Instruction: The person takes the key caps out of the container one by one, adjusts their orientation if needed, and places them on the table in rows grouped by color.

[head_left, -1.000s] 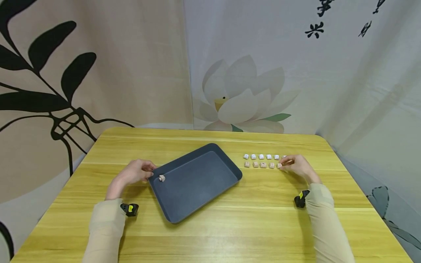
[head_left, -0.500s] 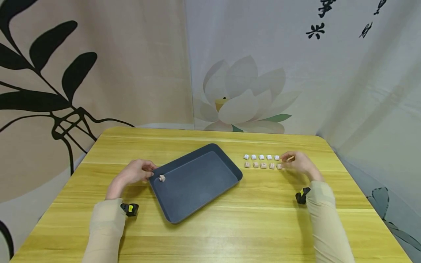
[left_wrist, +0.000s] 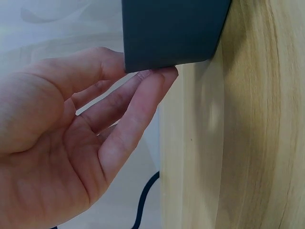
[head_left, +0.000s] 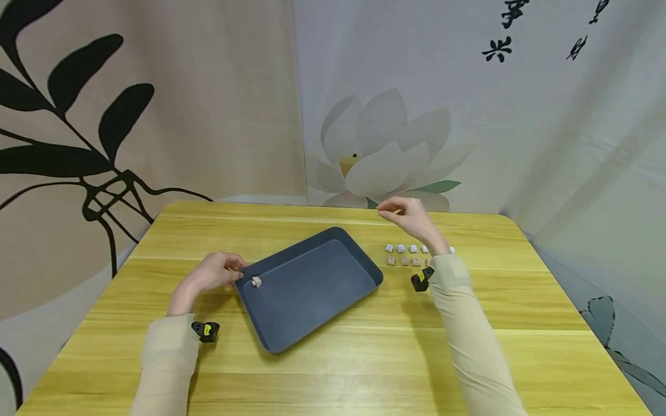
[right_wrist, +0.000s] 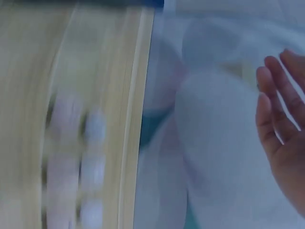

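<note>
Nearest the camera, two beige sleeves reach onto the yellow wooden tabletop (head_left: 333,358). The dark blue tray (head_left: 312,300) lies askew at its middle, and everything else sits around it. One pinkish keycap (head_left: 256,282) lies inside the tray near its left corner, so the work looks barely started: one piece in, most outside. The left hand (head_left: 210,274) rests at the tray's left corner, its relaxed fingers (left_wrist: 143,95) touching the outer wall without gripping. To the right of the tray, two short rows of keycaps (head_left: 408,255), white behind and pinkish in front, remain on the wood, partly hidden by the right forearm. Above the tray's far right corner the right hand (head_left: 408,216) is raised, thumb and forefinger pinching something small and tan, probably another keycap; the right wrist view is too blurred to confirm. Beyond the tray hangs a backdrop (head_left: 385,150) printed with a lotus, black leaves and calligraphy.
</note>
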